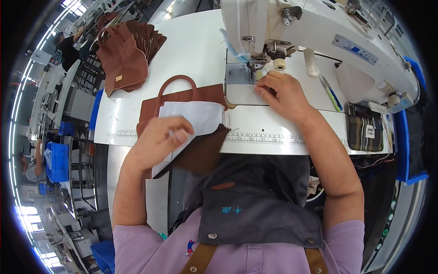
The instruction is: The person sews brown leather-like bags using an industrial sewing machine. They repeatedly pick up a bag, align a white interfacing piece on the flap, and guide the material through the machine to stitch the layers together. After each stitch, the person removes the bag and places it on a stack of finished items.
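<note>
A brown bag piece (208, 93) with a looped handle (180, 78) lies left of the sewing machine's needle area (253, 64). A white lining (200, 112) covers part of it, and a dark brown flap (198, 153) hangs over the table's front edge, slightly blurred. My left hand (159, 139) is closed on the edge of this piece, thumb and curled fingers at the white lining. Beside the presser foot, my right hand (284, 95) has its thumb and fingers pinched together. Whatever may be between those fingertips is too small to make out.
Several stacked brown bag pieces (127, 59) lie at the far left of the white table (187, 39). Right of my right hand are thread snips (331, 93) and a striped pouch (365, 132). A ruler strip (269, 138) runs along the front edge.
</note>
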